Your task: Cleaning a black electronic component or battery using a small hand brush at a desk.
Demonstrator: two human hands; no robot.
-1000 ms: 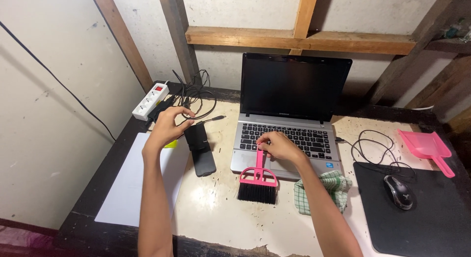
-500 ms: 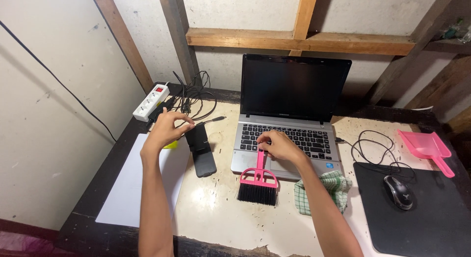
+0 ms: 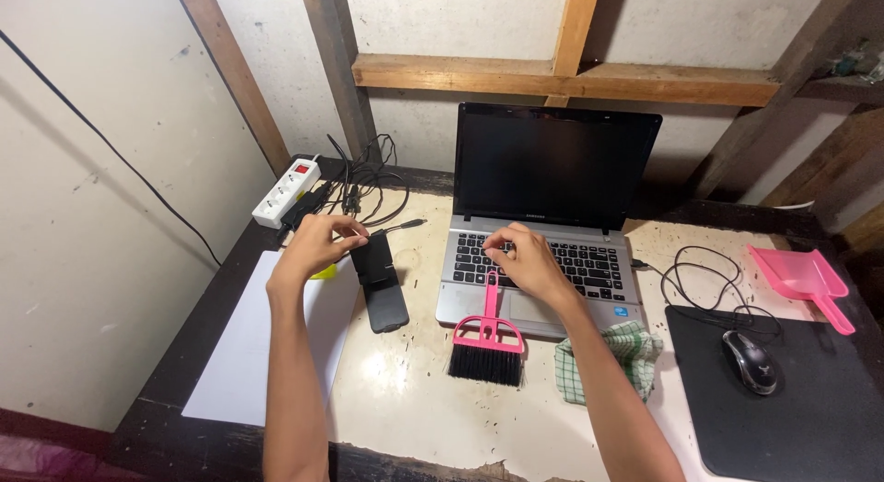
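Note:
My right hand (image 3: 523,259) rests over the keyboard of an open silver laptop (image 3: 589,261) with a dark screen. It grips the handle of a small pink brush (image 3: 488,333), whose black bristles lie on the table in front of the laptop. My left hand (image 3: 318,243) is left of the laptop. Its fingers pinch the top edge of a flat black device (image 3: 379,281) that stands tilted on the table. A small yellow-green thing (image 3: 324,272) shows just under that hand.
A white sheet (image 3: 249,344) lies at the left. A white power strip (image 3: 285,193) and tangled black cables (image 3: 368,183) sit at the back left. Right of the laptop are a green checked cloth (image 3: 626,353), a mouse (image 3: 750,362) on a black mat (image 3: 810,418), and a pink dustpan (image 3: 803,278).
My left hand's fingers have closed from spread onto the top of the black device. My right hand and the brush have barely shifted.

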